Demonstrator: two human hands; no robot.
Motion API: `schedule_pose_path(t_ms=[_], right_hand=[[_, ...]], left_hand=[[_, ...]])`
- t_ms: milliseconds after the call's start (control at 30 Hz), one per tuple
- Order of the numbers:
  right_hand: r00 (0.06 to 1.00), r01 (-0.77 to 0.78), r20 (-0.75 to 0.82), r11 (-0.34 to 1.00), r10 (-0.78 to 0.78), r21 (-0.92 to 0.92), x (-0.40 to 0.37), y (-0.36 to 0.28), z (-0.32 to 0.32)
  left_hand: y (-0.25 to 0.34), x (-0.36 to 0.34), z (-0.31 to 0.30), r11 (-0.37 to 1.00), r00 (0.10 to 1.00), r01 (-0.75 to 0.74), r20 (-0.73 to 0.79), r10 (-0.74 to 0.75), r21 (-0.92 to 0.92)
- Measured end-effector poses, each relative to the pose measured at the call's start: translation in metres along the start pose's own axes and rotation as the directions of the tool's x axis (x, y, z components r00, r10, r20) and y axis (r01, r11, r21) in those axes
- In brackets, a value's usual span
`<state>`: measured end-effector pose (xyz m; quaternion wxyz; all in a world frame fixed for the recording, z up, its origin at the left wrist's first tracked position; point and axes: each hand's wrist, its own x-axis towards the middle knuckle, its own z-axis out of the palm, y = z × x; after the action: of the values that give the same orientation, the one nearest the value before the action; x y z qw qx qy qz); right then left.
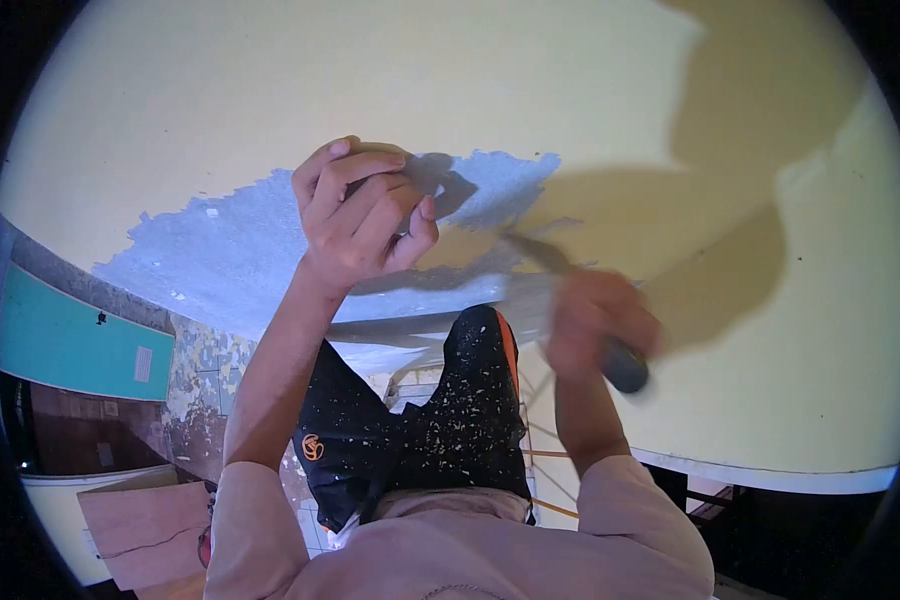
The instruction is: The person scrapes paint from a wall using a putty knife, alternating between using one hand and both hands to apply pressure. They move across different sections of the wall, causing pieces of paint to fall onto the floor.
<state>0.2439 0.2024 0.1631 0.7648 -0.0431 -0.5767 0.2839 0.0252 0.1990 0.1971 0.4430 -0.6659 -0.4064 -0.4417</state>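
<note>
Yellow paint covers the wall (370,70), and a ragged grey-blue bare patch (240,235) runs across its lower part. My left hand (365,215) is raised in front of this patch, its fingers loosely curled and apart, with nothing visible in them. My right hand (600,325), blurred by motion, is closed around the dark handle of a scraper (545,252). The scraper's thin blade points up and left, its tip at the right edge of the bare patch, where yellow paint meets grey. Its handle end sticks out below my fist.
Pale flakes dot my dark trousers (460,420). Beneath me are the pale bars of a ladder-like frame (415,378). At lower left are a teal panel (80,335) and a pinkish board (145,535). A pale ledge (770,473) borders the wall at lower right.
</note>
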Motion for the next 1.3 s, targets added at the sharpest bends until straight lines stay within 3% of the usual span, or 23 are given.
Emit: schedule_pose_path(t_ms=[33, 100, 167, 233, 300, 367, 433, 500, 533, 567, 633, 667, 700, 733, 767, 833, 867, 900, 967, 1000, 1133, 1233, 1300], right_hand=[[0.996, 0.061, 0.085, 0.947, -0.036, -0.316, -0.002, 0.01, 0.01], [0.997, 0.071, 0.028, 0.963, -0.066, -0.261, 0.006, 0.002, 0.005], [0.963, 0.097, -0.269, 0.944, -0.009, 0.316, 0.02, -0.014, -0.008], [0.981, 0.164, -0.158, 0.917, -0.113, 0.364, 0.024, -0.006, 0.001], [0.966, 0.255, 0.002, 0.95, -0.259, -0.18, 0.004, 0.022, 0.013], [0.99, 0.139, -0.008, 0.977, -0.142, -0.159, 0.01, 0.004, 0.004], [0.966, 0.003, -0.24, 0.917, 0.101, 0.398, 0.027, -0.02, -0.004], [0.99, 0.064, -0.143, 0.937, -0.016, 0.343, 0.021, -0.013, 0.003], [0.999, 0.016, -0.038, 0.992, -0.021, -0.129, 0.003, 0.012, 0.011], [0.998, 0.015, 0.055, 0.818, 0.02, -0.575, -0.011, 0.03, 0.013], [0.976, 0.171, 0.214, 0.749, -0.04, -0.64, -0.007, 0.03, 0.0], [0.998, 0.059, 0.015, 0.958, -0.057, -0.282, -0.001, 0.014, 0.0], [0.984, -0.006, -0.173, 0.991, 0.03, 0.136, 0.006, -0.001, -0.003], [0.995, 0.017, -0.092, 0.902, 0.025, 0.432, 0.016, -0.002, -0.01], [0.995, 0.018, -0.096, 0.905, 0.026, 0.426, 0.013, 0.007, -0.005], [0.985, 0.171, 0.063, 0.911, -0.159, -0.375, -0.004, 0.029, 0.011], [0.995, 0.094, 0.074, 0.904, -0.069, -0.416, -0.01, 0.031, 0.012], [0.995, 0.094, 0.071, 0.904, -0.071, -0.416, -0.01, 0.028, 0.005], [0.979, 0.164, -0.156, 0.962, -0.132, 0.216, 0.009, 0.012, -0.005], [0.972, 0.067, -0.235, 0.92, 0.028, 0.387, 0.017, -0.003, -0.006], [0.98, 0.132, -0.117, 0.971, -0.158, -0.2, -0.013, 0.033, 0.009], [0.977, -0.001, -0.212, 0.998, 0.014, 0.062, 0.016, -0.005, -0.019], [0.963, 0.194, -0.244, 0.924, -0.115, 0.33, 0.011, 0.014, -0.027]], left_hand=[[0.0, 0.0, 0.0, 1.0, 1.0, 0.002, -0.005, -0.002, -0.008], [0.001, -0.001, 0.0, 1.0, 1.0, 0.005, -0.006, -0.005, -0.013], [0.0, -0.001, 0.001, 1.0, 1.0, 0.012, -0.005, -0.012, 0.007], [0.0, -0.001, 0.0, 1.0, 1.0, 0.015, 0.0, -0.015, 0.013], [0.0, 0.001, 0.001, 1.0, 1.0, -0.001, -0.004, 0.0, -0.002], [0.0, 0.001, 0.0, 1.0, 1.0, 0.014, 0.001, -0.014, -0.018], [-0.001, 0.002, 0.001, 1.0, 1.0, 0.006, -0.006, -0.006, -0.003], [-0.001, 0.0, 0.0, 1.0, 1.0, 0.009, -0.005, -0.009, 0.012], [-0.001, -0.001, 0.0, 1.0, 1.0, 0.006, -0.005, -0.006, 0.001], [-0.002, -0.001, 0.001, 1.0, 1.0, -0.002, -0.009, 0.002, -0.013], [0.0, 0.0, 0.001, 1.0, 1.0, -0.013, -0.014, 0.012, -0.006], [0.0, -0.001, 0.001, 1.0, 1.0, 0.004, -0.008, -0.004, 0.008], [-0.001, -0.002, 0.0, 1.0, 1.0, 0.014, 0.003, -0.014, 0.01], [0.0, -0.002, 0.0, 1.0, 1.0, 0.013, 0.002, -0.013, 0.006], [0.0, 0.0, 0.001, 1.0, 1.0, 0.003, -0.008, -0.003, 0.001], [0.001, 0.0, 0.001, 1.0, 1.0, -0.001, -0.003, 0.001, -0.009], [0.0, 0.0, 0.001, 1.0, 1.0, -0.003, 0.004, 0.003, -0.002], [0.0, 0.0, 0.001, 1.0, 1.0, -0.007, 0.004, 0.007, -0.003], [-0.001, -0.001, 0.002, 1.0, 1.0, 0.004, -0.018, -0.003, 0.01], [0.0, -0.003, 0.0, 1.0, 1.0, 0.016, -0.009, -0.015, 0.012], [-0.001, 0.0, 0.001, 1.0, 1.0, 0.001, -0.009, -0.001, -0.002], [0.0, -0.001, 0.002, 1.0, 1.0, 0.002, -0.008, -0.002, 0.004], [0.0, -0.001, 0.002, 1.0, 1.0, 0.007, -0.015, -0.006, 0.009]])
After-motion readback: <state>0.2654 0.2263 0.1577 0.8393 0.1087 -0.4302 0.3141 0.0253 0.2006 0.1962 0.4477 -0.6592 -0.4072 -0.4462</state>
